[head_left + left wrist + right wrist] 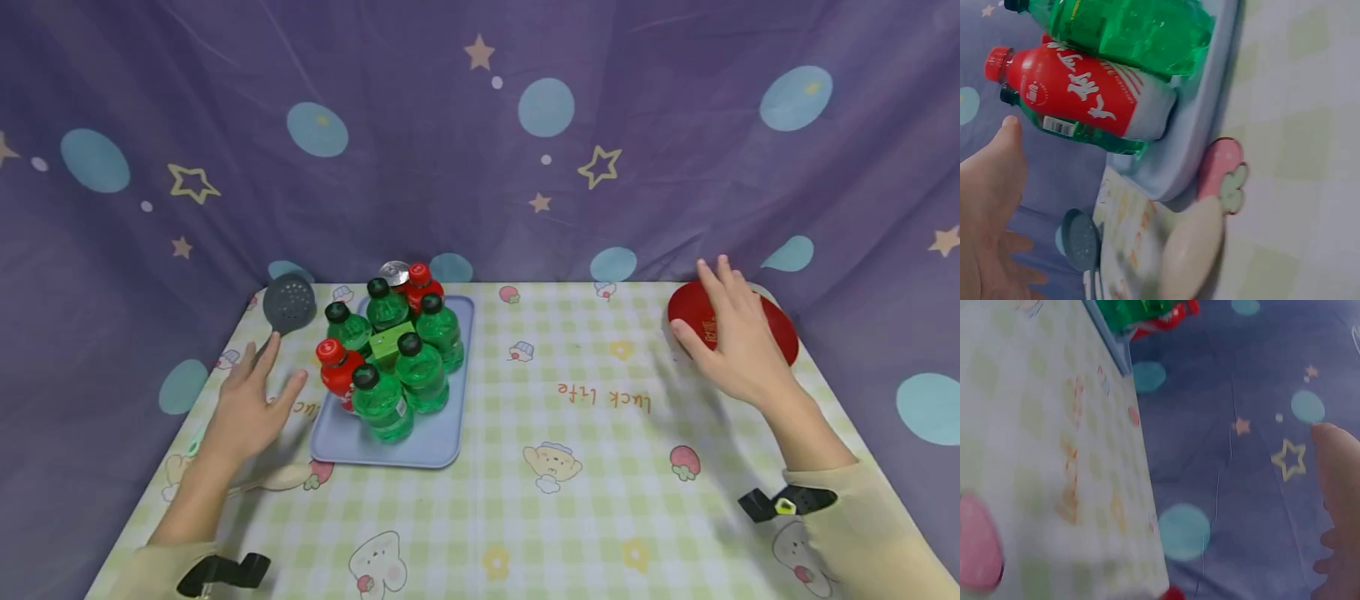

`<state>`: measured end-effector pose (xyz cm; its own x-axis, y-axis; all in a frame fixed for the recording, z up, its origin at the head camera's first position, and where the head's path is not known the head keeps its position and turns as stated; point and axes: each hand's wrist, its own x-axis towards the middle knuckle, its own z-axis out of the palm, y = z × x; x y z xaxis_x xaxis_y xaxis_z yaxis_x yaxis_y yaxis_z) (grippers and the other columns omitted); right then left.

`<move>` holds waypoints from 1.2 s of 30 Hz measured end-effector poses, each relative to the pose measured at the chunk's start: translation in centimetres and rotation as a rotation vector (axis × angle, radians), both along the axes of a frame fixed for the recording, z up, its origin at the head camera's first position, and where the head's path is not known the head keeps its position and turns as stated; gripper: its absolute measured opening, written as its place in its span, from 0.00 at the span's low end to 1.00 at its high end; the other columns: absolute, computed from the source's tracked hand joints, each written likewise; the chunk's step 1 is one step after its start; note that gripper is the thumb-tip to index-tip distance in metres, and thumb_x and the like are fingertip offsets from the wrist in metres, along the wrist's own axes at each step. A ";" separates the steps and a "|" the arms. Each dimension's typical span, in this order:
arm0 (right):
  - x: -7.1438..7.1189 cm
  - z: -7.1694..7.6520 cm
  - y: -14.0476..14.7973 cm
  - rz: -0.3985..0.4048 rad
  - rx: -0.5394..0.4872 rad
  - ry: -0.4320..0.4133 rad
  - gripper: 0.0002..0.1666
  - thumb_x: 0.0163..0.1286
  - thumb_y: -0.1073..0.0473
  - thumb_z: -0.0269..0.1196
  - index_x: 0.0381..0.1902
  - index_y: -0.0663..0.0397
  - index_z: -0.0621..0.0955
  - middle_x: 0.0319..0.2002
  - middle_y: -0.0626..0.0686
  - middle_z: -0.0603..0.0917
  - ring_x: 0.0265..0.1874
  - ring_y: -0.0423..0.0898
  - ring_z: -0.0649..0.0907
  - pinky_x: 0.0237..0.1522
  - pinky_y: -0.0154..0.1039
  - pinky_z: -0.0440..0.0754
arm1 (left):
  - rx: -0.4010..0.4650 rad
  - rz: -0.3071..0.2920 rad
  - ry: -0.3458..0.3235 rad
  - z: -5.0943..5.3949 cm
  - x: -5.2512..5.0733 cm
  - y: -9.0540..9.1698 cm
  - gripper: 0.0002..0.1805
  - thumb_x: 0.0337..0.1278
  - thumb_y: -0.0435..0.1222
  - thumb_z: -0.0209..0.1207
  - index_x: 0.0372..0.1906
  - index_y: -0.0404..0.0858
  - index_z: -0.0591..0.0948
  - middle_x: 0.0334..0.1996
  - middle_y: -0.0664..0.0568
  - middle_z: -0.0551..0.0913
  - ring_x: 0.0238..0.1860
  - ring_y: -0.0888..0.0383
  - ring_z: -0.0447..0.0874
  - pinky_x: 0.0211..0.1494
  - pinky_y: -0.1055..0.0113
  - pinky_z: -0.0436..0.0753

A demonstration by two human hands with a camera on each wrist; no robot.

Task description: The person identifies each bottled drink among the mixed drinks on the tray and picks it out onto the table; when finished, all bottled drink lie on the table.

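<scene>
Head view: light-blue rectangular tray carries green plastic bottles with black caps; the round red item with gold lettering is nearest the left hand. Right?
One error: the round red item with gold lettering is nearest the right hand, as the head view shows. The light-blue rectangular tray does carry green plastic bottles with black caps.

I see glossy, clear plastic in the green bottles (384,412), matt plastic in the tray (431,446) and skimmer (289,305). The can (394,271) shows shiny metal, the curtain (420,167) creased cloth.
</scene>
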<state>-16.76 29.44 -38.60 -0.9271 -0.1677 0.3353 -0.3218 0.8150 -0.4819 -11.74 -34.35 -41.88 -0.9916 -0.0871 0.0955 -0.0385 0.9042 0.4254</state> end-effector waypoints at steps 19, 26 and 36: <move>-3.5 2.3 -14.4 0.317 -0.137 0.096 0.49 0.76 0.46 0.67 0.87 0.42 0.58 0.86 0.49 0.61 0.84 0.54 0.63 0.82 0.63 0.65 | 0.156 -0.119 -0.072 -3.3 2.8 1.4 0.43 0.80 0.51 0.57 0.87 0.44 0.53 0.69 0.29 0.79 0.67 0.26 0.78 0.68 0.29 0.75; -4.5 1.8 -19.2 0.380 -0.255 0.057 0.45 0.77 0.46 0.67 0.85 0.43 0.63 0.81 0.51 0.70 0.78 0.54 0.74 0.77 0.55 0.74 | 0.140 -0.185 -0.124 -3.3 3.1 1.2 0.55 0.66 0.55 0.70 0.87 0.41 0.53 0.70 0.33 0.78 0.58 0.29 0.86 0.64 0.36 0.80; -5.8 0.1 -24.0 0.429 -0.362 -0.050 0.39 0.77 0.48 0.67 0.81 0.48 0.69 0.75 0.57 0.78 0.71 0.58 0.81 0.70 0.56 0.82 | 0.114 -0.152 -0.112 -4.1 2.7 1.5 0.67 0.41 0.63 0.81 0.81 0.30 0.65 0.72 0.31 0.76 0.69 0.33 0.80 0.71 0.36 0.78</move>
<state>-22.60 5.47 -38.53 -0.8172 -0.4157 0.3993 -0.5579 0.3961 -0.7293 -9.06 -32.84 -45.99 -0.9980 0.0599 -0.0179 0.0415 0.8497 0.5256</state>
